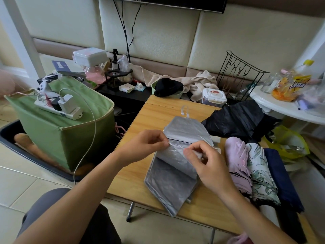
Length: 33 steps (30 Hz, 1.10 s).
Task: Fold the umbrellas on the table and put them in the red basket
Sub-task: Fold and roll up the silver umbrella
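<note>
A silver-grey umbrella [173, 180] lies partly flattened on the wooden table [158, 113]. My left hand [146, 147] pinches the edge of one canopy panel. My right hand [207, 164] pinches another fold of the same canopy just to the right. At the right side of the table lie a pink umbrella [237, 161], a white floral umbrella [262, 175] and a dark blue umbrella [281, 176], side by side. A black umbrella [235, 120] sprawls loosely behind them. No red basket shows in view.
A green fabric bin [66, 136] with a power strip [58, 106] on top stands left of the table. A wipes box [213, 95], green bowl with black cloth [168, 87], towel and black wire rack [237, 76] crowd the far edge. A white round table [284, 108] is at right.
</note>
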{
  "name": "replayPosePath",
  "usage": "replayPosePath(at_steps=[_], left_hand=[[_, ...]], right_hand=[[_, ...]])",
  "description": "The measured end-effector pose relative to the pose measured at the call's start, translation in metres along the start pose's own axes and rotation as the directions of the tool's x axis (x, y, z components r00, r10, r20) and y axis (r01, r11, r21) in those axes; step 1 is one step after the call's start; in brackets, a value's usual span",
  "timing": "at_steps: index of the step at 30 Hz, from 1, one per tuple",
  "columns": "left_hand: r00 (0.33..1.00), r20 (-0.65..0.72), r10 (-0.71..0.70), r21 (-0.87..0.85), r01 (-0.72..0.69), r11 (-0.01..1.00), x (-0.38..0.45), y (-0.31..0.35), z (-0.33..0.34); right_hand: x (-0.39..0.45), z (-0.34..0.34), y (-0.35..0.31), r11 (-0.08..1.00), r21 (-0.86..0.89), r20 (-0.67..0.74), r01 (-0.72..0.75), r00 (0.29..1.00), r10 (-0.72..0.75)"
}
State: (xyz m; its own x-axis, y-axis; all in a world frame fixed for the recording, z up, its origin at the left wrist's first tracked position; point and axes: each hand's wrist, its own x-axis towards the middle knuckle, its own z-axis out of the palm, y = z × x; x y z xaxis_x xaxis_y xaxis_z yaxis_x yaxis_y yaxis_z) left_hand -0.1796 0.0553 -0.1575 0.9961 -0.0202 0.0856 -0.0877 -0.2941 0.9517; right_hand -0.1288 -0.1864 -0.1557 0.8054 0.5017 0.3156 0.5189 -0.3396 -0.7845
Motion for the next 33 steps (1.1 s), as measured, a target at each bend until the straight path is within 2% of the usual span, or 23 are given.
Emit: replayPosePath(at_steps=[4,9,13,16,18,20,22,23,25,27,29,33], left_hand=[[0.999,0.038,0.002,-0.024,-0.002,1.0,-0.003,0.005,-0.007],[0.992,0.13,0.006,-0.04,-0.001,0.999,-0.006,0.009,-0.009],[0.971,0.239,0.0,0.008,-0.002,1.0,-0.007,0.008,-0.012],[0.928,0.369,-0.056,0.1,0.02,0.995,-0.008,0.003,-0.014],[0.905,0.403,-0.135,0.221,0.047,0.974,-0.008,-0.004,-0.012],[0.909,0.384,-0.162,0.309,0.039,0.95,-0.008,-0.007,-0.01],[0.946,0.315,-0.075,0.372,-0.05,0.927,-0.004,-0.007,-0.007],[0.963,0.268,-0.009,0.416,-0.107,0.903,-0.003,-0.007,-0.007],[0.97,0.232,0.071,0.492,-0.18,0.852,-0.001,-0.008,-0.009],[0.962,0.273,0.016,0.537,-0.166,0.827,-0.002,-0.013,-0.01],[0.943,0.32,-0.093,0.592,-0.122,0.797,-0.006,-0.017,-0.009],[0.914,0.325,-0.243,0.692,-0.055,0.72,-0.011,-0.013,-0.005]], right_hand=[[0.001,0.0,-0.001,0.996,-0.045,0.103,0.071,0.993,-0.066],[0.001,-0.005,-0.001,0.997,-0.044,0.241,0.061,0.969,-0.049],[0.001,-0.006,-0.007,0.992,-0.054,0.315,0.114,0.945,-0.092],[0.003,-0.005,-0.003,0.98,-0.16,0.465,0.119,0.885,-0.032],[0.003,-0.001,0.002,0.955,-0.247,0.545,0.163,0.838,-0.002],[0.0,0.003,0.002,0.932,-0.304,0.636,0.198,0.771,0.044],[-0.003,0.005,-0.001,0.93,-0.319,0.685,0.185,0.723,0.091],[-0.005,0.007,-0.005,0.941,-0.301,0.663,0.156,0.744,0.088],[-0.004,0.011,-0.006,0.956,-0.257,0.503,0.138,0.864,0.01],[-0.001,0.018,-0.001,0.92,-0.32,0.312,0.228,0.942,-0.125],[0.002,0.025,0.006,0.851,-0.451,0.292,0.267,0.946,-0.142],[0.002,0.039,0.021,0.74,-0.627,0.473,0.244,0.874,0.113]])
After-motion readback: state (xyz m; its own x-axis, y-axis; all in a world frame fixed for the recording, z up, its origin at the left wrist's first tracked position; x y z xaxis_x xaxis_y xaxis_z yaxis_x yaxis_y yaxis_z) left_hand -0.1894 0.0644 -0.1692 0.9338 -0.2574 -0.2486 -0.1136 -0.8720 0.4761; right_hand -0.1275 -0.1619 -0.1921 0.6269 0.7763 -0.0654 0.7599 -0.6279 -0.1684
